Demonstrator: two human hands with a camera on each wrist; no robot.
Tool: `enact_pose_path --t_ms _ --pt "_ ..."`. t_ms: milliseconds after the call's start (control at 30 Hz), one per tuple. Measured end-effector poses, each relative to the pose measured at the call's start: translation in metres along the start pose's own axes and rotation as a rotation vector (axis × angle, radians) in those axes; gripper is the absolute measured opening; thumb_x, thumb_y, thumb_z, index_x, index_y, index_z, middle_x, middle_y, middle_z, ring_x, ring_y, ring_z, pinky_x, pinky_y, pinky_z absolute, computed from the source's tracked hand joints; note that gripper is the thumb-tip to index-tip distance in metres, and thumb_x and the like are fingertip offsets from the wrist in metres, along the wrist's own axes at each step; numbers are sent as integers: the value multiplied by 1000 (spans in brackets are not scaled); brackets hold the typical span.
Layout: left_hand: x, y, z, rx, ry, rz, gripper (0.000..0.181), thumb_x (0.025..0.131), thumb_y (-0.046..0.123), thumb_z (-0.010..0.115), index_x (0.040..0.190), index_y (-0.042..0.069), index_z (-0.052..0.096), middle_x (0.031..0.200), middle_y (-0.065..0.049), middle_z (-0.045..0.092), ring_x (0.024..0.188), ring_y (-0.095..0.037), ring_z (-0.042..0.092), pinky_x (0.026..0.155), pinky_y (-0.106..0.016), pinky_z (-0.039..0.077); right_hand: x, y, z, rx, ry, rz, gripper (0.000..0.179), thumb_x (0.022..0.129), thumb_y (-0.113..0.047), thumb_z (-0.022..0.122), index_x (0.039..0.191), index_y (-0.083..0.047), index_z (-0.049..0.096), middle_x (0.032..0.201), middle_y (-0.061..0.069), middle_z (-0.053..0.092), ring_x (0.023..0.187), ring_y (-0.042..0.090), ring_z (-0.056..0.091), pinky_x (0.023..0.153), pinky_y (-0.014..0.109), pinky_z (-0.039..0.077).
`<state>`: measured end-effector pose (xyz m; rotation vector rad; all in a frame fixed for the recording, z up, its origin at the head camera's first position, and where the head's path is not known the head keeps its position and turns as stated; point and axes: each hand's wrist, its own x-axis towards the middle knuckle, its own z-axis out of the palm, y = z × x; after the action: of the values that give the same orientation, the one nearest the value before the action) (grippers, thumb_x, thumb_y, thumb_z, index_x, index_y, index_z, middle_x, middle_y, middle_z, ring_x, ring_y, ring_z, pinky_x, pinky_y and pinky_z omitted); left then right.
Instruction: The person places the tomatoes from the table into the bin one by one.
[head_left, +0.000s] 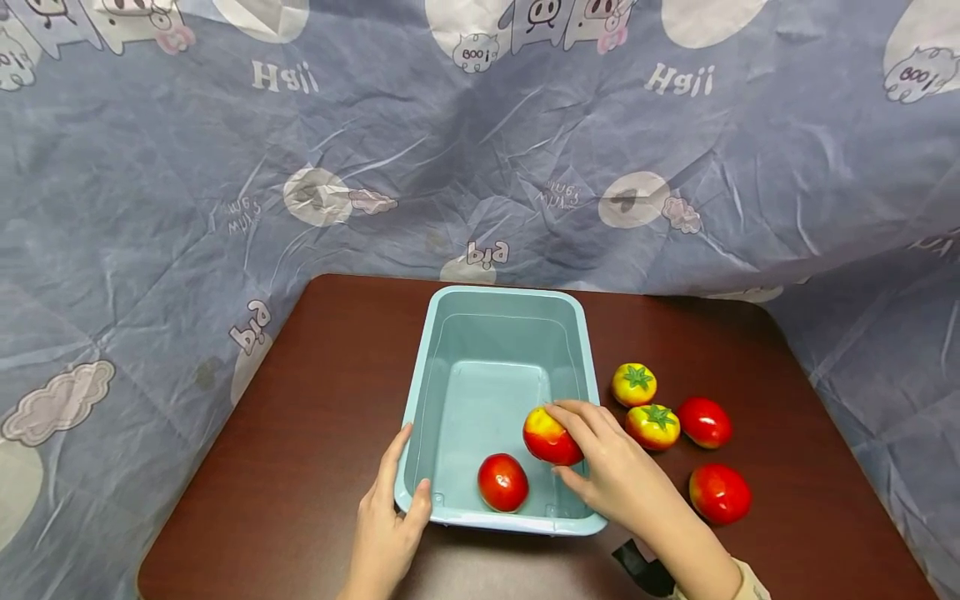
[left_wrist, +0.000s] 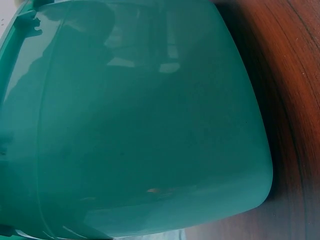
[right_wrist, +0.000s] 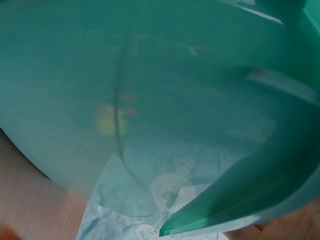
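A light blue-green plastic basin (head_left: 495, 400) stands on the table, one red tomato (head_left: 503, 482) lying in its near end. My left hand (head_left: 386, 525) grips the near left corner, thumb at the rim and fingers along the outer side. Over the basin's right part, my right hand (head_left: 603, 458) pinches a red and yellow tomato (head_left: 550, 437) between fingers and thumb. The left wrist view is filled by the basin's outer wall (left_wrist: 150, 125). In the right wrist view the basin wall (right_wrist: 200, 100) covers most of the picture, and part of a hand (right_wrist: 280, 225) shows at the lower right.
Right of the basin lie two yellow tomatoes with green tops (head_left: 634, 385) and two red ones (head_left: 720, 493). They rest on the dark brown table (head_left: 300, 467). A patterned grey-blue cloth (head_left: 480, 167) hangs behind. Something black (head_left: 643, 570) lies below the right forearm.
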<state>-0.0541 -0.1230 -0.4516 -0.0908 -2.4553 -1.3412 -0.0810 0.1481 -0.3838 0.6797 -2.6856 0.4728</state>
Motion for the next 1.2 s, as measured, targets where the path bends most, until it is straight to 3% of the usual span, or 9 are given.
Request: enact_pose_path --t_ms 300,500,667,733,800,900,967,1067,1200 --pt "-3 2 1 33 15 -12 71 85 11 66 148 34 42 139 3 60 111 -20 66 87 -46 53 -3 -3 1 -21 -18 36 71 67 -15 89 130 -9 59 125 5 59 112 23 58 88 37 56" --pt "-3 3 3 32 35 8 72 84 8 65 148 33 43 137 0 62 108 -20 67 86 -44 54 -4 -2 1 -31 4 30 66 68 -18 89 127 -9 62 124 6 60 112 22 58 88 36 56" --pt "-4 6 3 34 38 -18 74 83 7 65 148 33 44 134 -3 64 105 -19 68 85 -42 55 -6 1 3 -20 50 -5 61 68 -19 89 123 -9 65 122 6 62 110 22 59 86 37 56" --pt "-4 7 3 34 38 -34 73 83 6 64 148 33 44 133 -4 64 104 -18 68 85 -41 55 -8 2 5 -8 97 -36 59 68 -19 89 121 -10 66 121 5 62 111 22 59 87 35 56" --pt "-4 7 2 32 35 -47 73 83 6 64 148 33 44 132 -5 65 103 -18 68 84 -40 55 -9 4 8 31 175 -68 47 78 -24 83 120 -10 67 121 5 63 111 22 59 93 27 52" --pt "-4 8 1 38 28 -57 72 83 7 64 147 34 44 131 -5 65 103 -18 68 84 -39 55 -12 8 10 105 336 -98 34 93 -33 66 116 -8 69 119 7 65 111 23 59 104 16 41" --pt "-4 8 1 41 24 -57 72 83 8 64 147 35 44 131 -5 65 103 -18 68 84 -39 55 -13 12 10 153 441 -102 39 100 -37 53 114 -5 70 117 10 66 109 24 59 107 10 33" --pt "-3 7 2 36 25 -56 72 84 8 64 147 35 44 129 -5 66 101 -16 68 83 -37 55 -16 20 8 178 547 -60 42 100 -38 52 112 -2 71 114 13 67 108 24 60 106 10 35" --pt "-3 7 2 30 31 -50 72 83 7 65 147 34 45 127 -5 67 98 -15 68 81 -35 56 -27 36 2 173 614 44 39 97 -36 58 111 -2 72 113 14 68 109 20 59 105 10 36"
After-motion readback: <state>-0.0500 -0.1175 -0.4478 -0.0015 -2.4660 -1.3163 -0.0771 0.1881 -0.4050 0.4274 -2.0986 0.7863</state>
